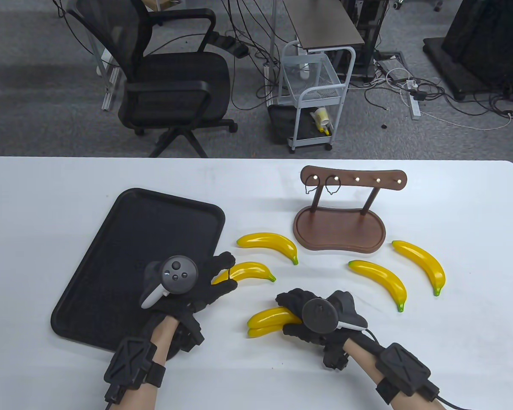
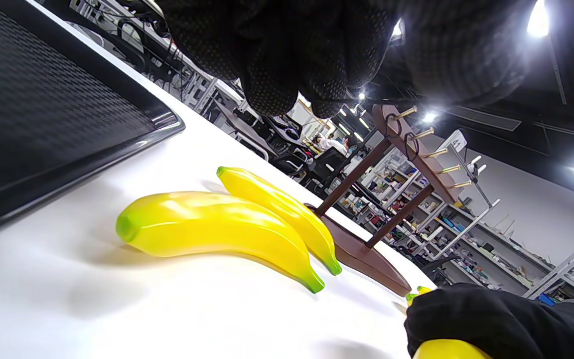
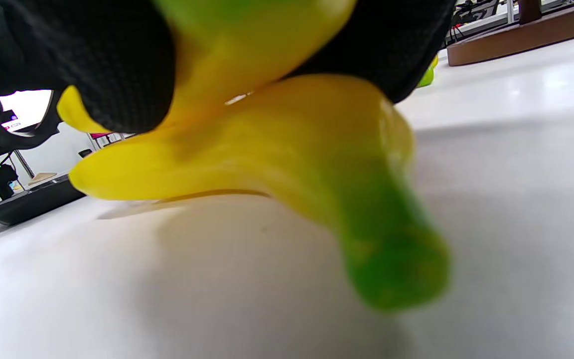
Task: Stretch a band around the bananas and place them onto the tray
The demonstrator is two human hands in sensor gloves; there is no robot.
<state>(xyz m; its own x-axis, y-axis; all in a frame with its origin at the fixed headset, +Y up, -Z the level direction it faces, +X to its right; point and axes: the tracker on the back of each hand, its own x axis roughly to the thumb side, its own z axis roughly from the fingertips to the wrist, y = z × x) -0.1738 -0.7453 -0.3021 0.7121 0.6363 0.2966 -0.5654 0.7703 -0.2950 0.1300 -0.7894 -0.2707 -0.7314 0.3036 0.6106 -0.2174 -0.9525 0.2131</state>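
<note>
Right hand [image 1: 312, 316] curled around 2 stacked bananas [image 1: 269, 322] at the near middle of the white desk [image 1: 47, 192], gripping their stem ends; tips pointing left, lower banana resting on the desk. In the right wrist view, gloved fingers [image 3: 92, 65] wrapped over the upper banana, green stem of the lower one close to the lens.

Left hand [image 1: 188, 282] over the right edge of the black tray [image 1: 124, 239], fingers spread toward a single banana [image 1: 248, 272] lying just beside the tray. A thin dark loop, seemingly a band [image 1: 229, 273], stretched between 2 fingertips; hard to tell more.

4 loose bananas in all: that one, another [image 1: 269, 243] just beyond it near the stand, and 2 more [image 1: 380, 279] [image 1: 423, 265] to the right, well apart from the tray.

Brown wooden stand [image 1: 340, 232] at the far middle of the desk, 5 pegs on its crossbar, 2 dark bands [image 1: 320, 184] hanging on the 2 leftmost pegs.

Beyond the desk, a black office chair [image 1: 171, 72] and a white wire cart [image 1: 314, 94] on grey carpet.
</note>
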